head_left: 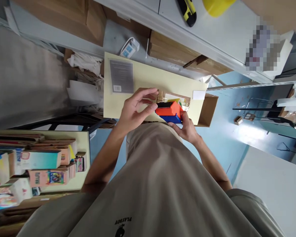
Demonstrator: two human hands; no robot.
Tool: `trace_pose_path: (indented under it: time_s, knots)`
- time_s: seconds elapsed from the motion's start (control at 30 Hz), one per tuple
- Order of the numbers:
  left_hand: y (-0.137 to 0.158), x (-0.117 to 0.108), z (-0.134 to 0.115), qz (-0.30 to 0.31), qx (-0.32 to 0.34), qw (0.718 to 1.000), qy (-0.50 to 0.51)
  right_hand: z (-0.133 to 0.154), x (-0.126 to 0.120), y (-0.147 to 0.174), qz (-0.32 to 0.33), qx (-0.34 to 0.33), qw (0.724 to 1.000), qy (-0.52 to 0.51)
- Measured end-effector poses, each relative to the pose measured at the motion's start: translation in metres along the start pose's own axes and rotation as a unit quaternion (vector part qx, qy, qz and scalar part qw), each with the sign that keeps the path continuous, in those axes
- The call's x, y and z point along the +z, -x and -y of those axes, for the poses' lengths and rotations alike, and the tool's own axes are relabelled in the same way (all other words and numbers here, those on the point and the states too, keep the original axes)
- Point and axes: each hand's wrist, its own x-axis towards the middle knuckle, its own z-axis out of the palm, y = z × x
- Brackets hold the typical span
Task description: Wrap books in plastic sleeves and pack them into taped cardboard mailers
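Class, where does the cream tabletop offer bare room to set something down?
Bare: the cream tabletop between the grey printed sheet and the brown-edged packet, beyond the left hand; also between that sheet and the near edge. Crowded: around the packet, where the right hand holds an orange-and-blue object, with a white card further right.

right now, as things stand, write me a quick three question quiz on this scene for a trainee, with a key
1. What does the right hand hold?
2. True or false: the cutter lies on the shelf.
3. Where on the table is the white card? A: near the left end. B: near the right end.

Key: 1, a red and blue tape dispenser; 2, true; 3, B.
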Motion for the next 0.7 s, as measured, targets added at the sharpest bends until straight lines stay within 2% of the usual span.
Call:
trace_pose_path:
  time_s: [0.13,0.23,0.43,0.57,0.7]
  knots:
    - [-0.015,-0.023,-0.004,0.093,-0.046,0.995,0.007,0.014,-0.007,0.003,0.024,-0.036,0.997,0.065]
    - [-0.023,-0.032,0.001,0.148,-0.100,0.984,0.013,0.026,-0.013,0.005,0.040,-0.030,0.995,0.086]
    - [-0.022,-0.030,0.032,0.119,-0.158,0.979,0.048,0.056,-0.028,-0.001,0.087,0.051,0.989,0.107]
    - [-0.013,-0.014,0.063,0.073,-0.185,0.978,0.064,0.072,-0.034,-0.016,0.135,0.131,0.977,0.103]
    - [0.003,0.003,0.084,0.038,-0.203,0.973,0.101,0.083,-0.048,-0.032,0.174,0.172,0.959,0.145]
